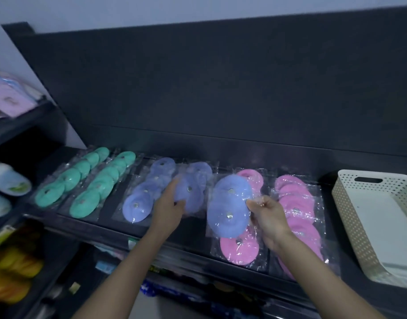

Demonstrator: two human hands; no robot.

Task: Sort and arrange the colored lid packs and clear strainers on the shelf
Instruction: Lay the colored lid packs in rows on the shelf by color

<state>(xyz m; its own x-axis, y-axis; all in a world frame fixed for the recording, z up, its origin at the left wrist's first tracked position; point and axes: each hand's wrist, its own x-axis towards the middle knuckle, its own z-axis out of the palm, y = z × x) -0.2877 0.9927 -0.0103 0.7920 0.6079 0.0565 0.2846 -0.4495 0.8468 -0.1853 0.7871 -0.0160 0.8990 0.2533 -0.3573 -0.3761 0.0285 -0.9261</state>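
Rows of lid packs in clear bags lie on the dark shelf (pixel 221 148): two rows of green packs (pixel 91 192) at the left, two rows of blue packs (pixel 138 203) in the middle, two rows of pink packs (pixel 297 203) at the right. My left hand (pixel 169 206) grips a blue pack (pixel 191 194) in the second blue row. My right hand (pixel 265 214) pinches the edge of another blue pack (pixel 230 206), holding it raised over the first pink row (pixel 239 248). No clear strainers are in view.
A white perforated basket (pixel 359 203) stands at the shelf's right end. A side rack at the left holds pink packs (pixel 6 100), pale slippers (pixel 9 180) and yellow goods (pixel 13 265). Packaged goods fill the lower shelf (pixel 174 284).
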